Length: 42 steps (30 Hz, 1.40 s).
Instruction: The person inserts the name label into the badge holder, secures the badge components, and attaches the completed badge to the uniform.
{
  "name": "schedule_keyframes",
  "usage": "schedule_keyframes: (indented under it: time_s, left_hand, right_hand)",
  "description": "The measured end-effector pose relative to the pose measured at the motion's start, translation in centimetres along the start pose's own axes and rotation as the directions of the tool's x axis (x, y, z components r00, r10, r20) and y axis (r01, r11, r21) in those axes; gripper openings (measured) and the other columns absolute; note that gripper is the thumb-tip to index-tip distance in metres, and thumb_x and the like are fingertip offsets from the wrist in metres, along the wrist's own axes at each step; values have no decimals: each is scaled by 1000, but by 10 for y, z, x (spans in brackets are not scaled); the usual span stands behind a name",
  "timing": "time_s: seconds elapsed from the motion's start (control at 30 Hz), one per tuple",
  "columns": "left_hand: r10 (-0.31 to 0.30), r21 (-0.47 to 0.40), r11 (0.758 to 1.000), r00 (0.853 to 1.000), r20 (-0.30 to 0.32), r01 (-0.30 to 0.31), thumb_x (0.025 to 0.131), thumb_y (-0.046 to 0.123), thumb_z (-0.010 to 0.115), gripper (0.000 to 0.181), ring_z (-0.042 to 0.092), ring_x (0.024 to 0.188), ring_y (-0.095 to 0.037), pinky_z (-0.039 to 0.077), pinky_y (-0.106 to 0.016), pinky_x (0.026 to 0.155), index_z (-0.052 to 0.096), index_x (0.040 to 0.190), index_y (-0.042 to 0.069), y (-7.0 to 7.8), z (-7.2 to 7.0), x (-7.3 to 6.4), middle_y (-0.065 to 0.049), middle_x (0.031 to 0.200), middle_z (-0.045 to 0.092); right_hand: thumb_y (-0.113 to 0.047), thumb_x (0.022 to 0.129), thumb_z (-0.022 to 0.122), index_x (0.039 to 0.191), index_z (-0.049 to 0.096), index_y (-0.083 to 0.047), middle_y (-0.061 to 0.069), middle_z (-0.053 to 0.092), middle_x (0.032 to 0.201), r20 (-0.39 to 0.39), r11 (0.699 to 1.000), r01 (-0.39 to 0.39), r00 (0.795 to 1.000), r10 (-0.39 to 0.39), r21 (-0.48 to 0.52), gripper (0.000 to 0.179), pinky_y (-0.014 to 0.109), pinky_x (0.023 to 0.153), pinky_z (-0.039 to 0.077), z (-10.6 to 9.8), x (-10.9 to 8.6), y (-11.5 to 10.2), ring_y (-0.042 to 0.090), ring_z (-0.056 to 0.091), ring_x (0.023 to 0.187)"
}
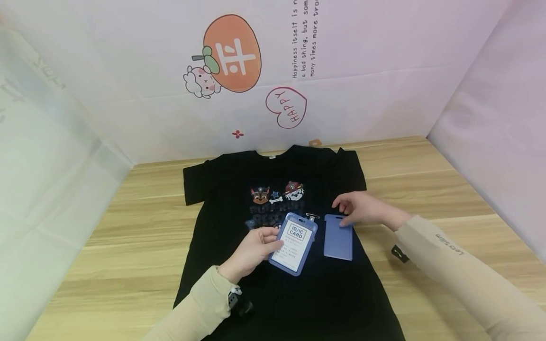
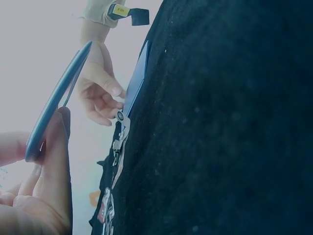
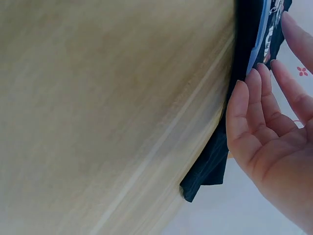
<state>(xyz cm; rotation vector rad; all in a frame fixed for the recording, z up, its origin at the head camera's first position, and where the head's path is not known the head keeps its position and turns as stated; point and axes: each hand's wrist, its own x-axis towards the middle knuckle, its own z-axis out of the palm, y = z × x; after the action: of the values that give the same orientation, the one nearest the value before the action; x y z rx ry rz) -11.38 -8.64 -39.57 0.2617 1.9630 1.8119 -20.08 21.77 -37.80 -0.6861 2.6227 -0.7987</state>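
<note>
My left hand pinches a blue-framed badge holder with a white ID/IC card insert, between thumb and fingers. In the left wrist view, this holder is raised off the black T-shirt. A plain blue cover with a slot near its top lies on the T-shirt to the right. At its upper edge is my right hand, thumb over the slot area and fingers loosely bent. A metal pin clip lies on the shirt between holder and cover.
The T-shirt, with a cartoon dog print, is spread over a wood-grain table. A white printed cloth forms the backdrop, with pale cloth walls at both sides.
</note>
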Motion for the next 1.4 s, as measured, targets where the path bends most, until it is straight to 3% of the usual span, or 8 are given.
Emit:
schedule_keyframes:
  time_s: [0.27,0.57,1.07,1.4]
  left_hand:
    - [3,13,1000,1000,-9,-3,93,2,53,34,67,81,-10,57,-28,73,49,122,-14,-1,0,0,-27,110,65]
    - [0,10,1000,1000,-10,0,92,1,53,34,66,80,-9,56,-27,72,49,122,-14,-2,2,0,-26,109,66]
    - [0,-1,1000,1000,-10,0,92,1,53,33,67,80,-10,57,-29,73,50,122,-14,-3,2,2,-26,109,66]
    - [-10,-12,1000,1000,-5,10,93,1,53,32,67,80,-11,57,-30,73,51,122,-13,-6,2,2,-26,109,66]
  right_hand:
    - [-14,71,83,113,62,-4,8,59,96,56,998,6,998,-3,-56,48,38,79,51,3,3,3,21,56,87]
    - [-14,70,83,118,61,-10,6,55,100,125,997,-49,991,56,-53,53,33,76,47,2,8,7,21,51,89]
    - [-12,75,79,116,61,-10,8,57,106,186,994,-82,980,68,69,45,36,83,49,-5,5,12,23,53,94]
    - [-3,80,72,122,56,-4,10,54,102,236,964,-145,967,91,223,45,31,72,55,-5,2,13,20,55,85]
